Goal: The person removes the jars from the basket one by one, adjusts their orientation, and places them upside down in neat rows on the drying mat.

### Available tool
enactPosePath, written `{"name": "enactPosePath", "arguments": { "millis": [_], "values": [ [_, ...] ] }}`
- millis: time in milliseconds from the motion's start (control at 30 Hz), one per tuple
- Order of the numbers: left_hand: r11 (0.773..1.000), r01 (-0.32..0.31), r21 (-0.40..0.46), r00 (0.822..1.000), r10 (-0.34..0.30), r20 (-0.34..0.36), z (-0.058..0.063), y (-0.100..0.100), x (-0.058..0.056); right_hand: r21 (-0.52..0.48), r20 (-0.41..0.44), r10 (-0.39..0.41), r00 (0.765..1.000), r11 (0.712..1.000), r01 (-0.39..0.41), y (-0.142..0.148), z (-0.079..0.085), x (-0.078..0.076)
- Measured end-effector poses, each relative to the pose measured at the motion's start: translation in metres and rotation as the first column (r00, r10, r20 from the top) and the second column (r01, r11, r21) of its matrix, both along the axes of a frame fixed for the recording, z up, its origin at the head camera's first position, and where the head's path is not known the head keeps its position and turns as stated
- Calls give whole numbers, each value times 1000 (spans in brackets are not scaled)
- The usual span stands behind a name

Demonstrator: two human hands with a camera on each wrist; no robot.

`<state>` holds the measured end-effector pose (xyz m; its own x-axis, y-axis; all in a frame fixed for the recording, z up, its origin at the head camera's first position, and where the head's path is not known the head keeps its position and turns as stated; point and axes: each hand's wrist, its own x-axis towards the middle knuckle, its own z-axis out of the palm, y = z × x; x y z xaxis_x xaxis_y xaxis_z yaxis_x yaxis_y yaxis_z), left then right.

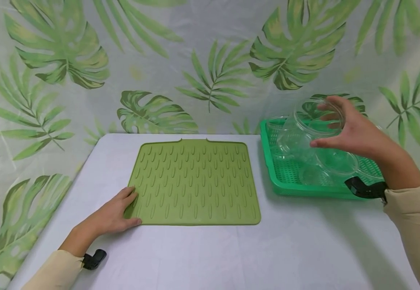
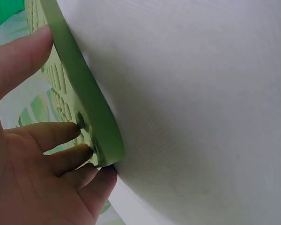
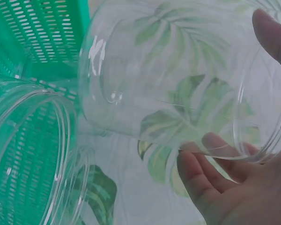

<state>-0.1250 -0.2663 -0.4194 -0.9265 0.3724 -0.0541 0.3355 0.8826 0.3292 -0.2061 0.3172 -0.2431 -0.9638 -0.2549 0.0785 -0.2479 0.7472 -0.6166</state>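
Note:
My right hand (image 1: pixel 358 131) grips a clear, see-through jar (image 3: pixel 178 89) near its open rim. The jar is tilted above a green slotted basket (image 1: pixel 273 177), its mouth toward my palm. Thumb and fingers sit on opposite sides of it in the right wrist view. Below, more clear jars (image 1: pixel 338 162) lie in the basket, partly hidden by the held one. On the left, my other hand (image 1: pixel 110 211) rests at the near left corner of an olive-green ridged mat (image 1: pixel 195 181). Its thumb and fingertips touch the mat's edges in the left wrist view.
A white cloth (image 1: pixel 210 257) covers the table under the mat and basket. Behind stands a leaf-printed curtain (image 1: pixel 152 48), close to the table's back edge. The basket sits to the right of the mat, with a gap of cloth between them.

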Motion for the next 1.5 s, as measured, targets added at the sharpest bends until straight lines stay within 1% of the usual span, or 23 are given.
{"name": "enactPosePath", "arguments": {
  "millis": [233, 367, 467, 567, 700, 800, 933, 1100, 1200, 1333, 1500],
  "values": [
    [1000, -9, 8, 1000, 8, 30, 0, 0, 1, -55, -39, -49, 998, 997, 47, -1, -3, 2],
    [1000, -11, 5, 999, 10, 32, 1, 0, 1, -63, -54, -68, 996, 996, 65, -2, -2, 6],
    [1000, -12, 4, 999, 12, 37, 1, 0, 1, -64, -88, -60, 994, 996, 54, -4, -1, 10],
    [1000, -20, 14, 999, 20, 49, 2, 0, 1, -63, -136, -35, 990, 998, 27, -9, 0, 13],
    [999, -27, 27, 997, 26, 66, 2, -1, 1, -74, -196, -10, 980, 997, -5, -19, 0, 14],
    [999, -28, 23, 996, 26, 82, 2, 0, 0, -92, -227, -6, 974, 996, -16, -26, 0, 16],
    [1000, -23, 16, 995, 21, 95, 3, -1, 0, -85, -253, -11, 967, 996, -10, -33, 0, 19],
    [1000, -12, 22, 995, 10, 101, 6, -2, -1, -56, -236, -27, 971, 998, 14, -36, -1, 17],
    [1000, -13, 14, 995, 12, 101, 7, -2, -3, -42, -226, -20, 974, 999, 11, -36, -2, 16],
    [1000, -15, 7, 996, 14, 93, 6, -3, -4, -29, -241, 7, 971, 999, -14, -38, -3, 15],
    [1000, -22, 16, 995, 20, 97, 4, -4, -3, 9, -211, 5, 977, 1000, -3, -42, -3, 13]
  ]
}}
